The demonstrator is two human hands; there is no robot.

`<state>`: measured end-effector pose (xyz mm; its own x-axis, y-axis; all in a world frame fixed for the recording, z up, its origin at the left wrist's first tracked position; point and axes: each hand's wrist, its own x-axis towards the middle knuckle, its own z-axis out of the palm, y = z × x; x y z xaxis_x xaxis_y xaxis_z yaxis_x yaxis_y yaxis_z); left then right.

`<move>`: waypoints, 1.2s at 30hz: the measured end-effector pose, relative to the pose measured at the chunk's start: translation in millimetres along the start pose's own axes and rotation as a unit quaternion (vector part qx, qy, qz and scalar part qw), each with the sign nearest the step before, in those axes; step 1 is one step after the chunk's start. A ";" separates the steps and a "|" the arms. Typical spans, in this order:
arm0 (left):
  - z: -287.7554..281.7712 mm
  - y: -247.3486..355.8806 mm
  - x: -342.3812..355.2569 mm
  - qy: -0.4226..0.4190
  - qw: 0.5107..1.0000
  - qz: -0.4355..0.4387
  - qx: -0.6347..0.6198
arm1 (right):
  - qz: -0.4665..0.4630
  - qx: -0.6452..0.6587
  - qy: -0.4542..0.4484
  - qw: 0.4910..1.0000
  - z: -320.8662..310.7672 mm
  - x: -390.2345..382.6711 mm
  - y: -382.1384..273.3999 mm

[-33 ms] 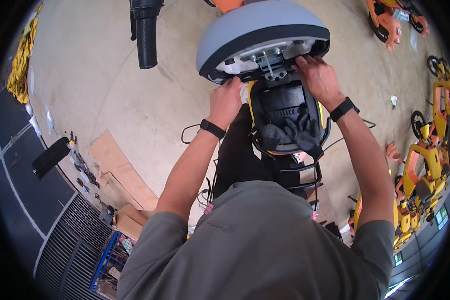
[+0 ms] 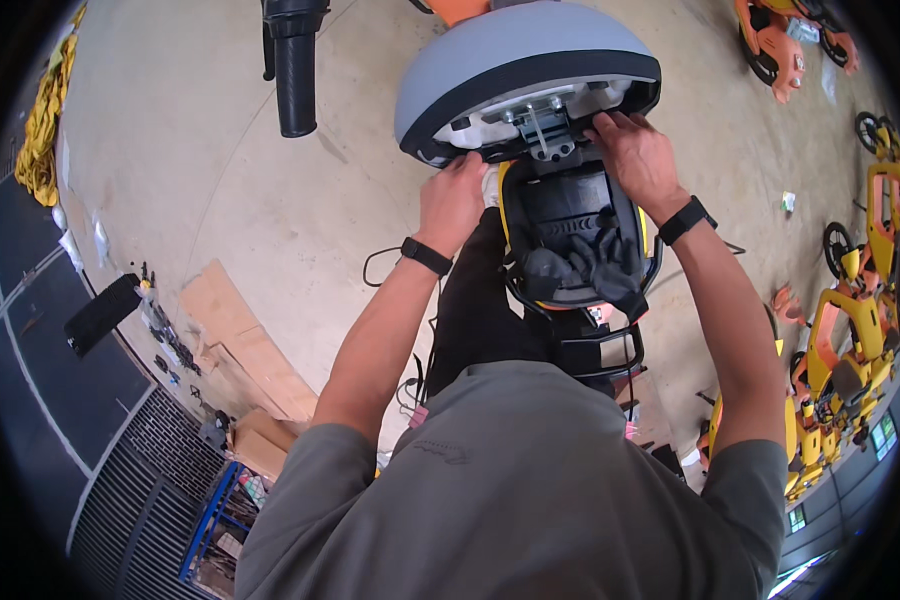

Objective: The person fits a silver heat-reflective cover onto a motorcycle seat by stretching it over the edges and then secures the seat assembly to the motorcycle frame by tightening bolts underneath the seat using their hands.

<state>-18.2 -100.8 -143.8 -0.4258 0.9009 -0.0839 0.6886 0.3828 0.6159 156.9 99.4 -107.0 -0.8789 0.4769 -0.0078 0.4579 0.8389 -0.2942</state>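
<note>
A grey seat (image 2: 525,40) with a black band is tipped up, its underside facing me, showing white padding and a metal hinge bracket (image 2: 547,130) in the middle. My left hand (image 2: 452,200) pinches the left part of the seat's lower edge, thumb and fingers together. My right hand (image 2: 638,160) grips the same edge right of the bracket, its fingertips partly hidden under the rim. Between my wrists lies the open black storage bin (image 2: 565,200) of a yellow-trimmed scooter. Dark crumpled items that look like gloves (image 2: 585,265) lie in its near end.
A black handlebar grip (image 2: 293,85) juts in at the upper left. Flattened cardboard (image 2: 245,335) lies on the concrete floor to my left, beside a blue shelf rack (image 2: 210,520). Yellow scooters (image 2: 835,340) stand in a row at the right. A thin cable loop (image 2: 375,268) sticks out beside the bin.
</note>
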 end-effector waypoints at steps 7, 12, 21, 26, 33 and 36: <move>-18.8 64.5 -8.0 -0.127 0.793 -0.259 -0.537 | 0.394 0.451 -0.131 0.790 32.7 -37.6 -58.6; -16.8 72.6 -10.5 -0.135 0.821 -0.209 -0.514 | 0.453 0.721 -0.072 0.520 19.0 -28.3 -89.0; -11.0 43.6 -7.5 -0.147 0.973 -0.054 -0.167 | 0.362 0.700 -0.046 0.614 35.8 -33.0 -77.6; 9.5 34.4 21.7 -0.243 0.737 -0.298 -0.556 | 0.311 0.600 -0.069 0.733 34.0 -30.2 -76.1; 32.0 29.7 32.7 -0.248 0.536 -0.363 -0.721 | 0.281 0.476 -0.091 0.828 22.2 -29.0 -69.6; 31.6 28.5 30.2 -0.228 0.564 -0.367 -0.704 | 0.296 0.439 -0.114 0.841 12.4 -25.5 -68.0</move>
<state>7.1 -56.2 -153.6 0.1228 0.6876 -0.7156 -0.8593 0.4345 0.2700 146.6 26.9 -98.6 -0.5801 0.5960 -0.5552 0.6377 -0.0917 -0.7648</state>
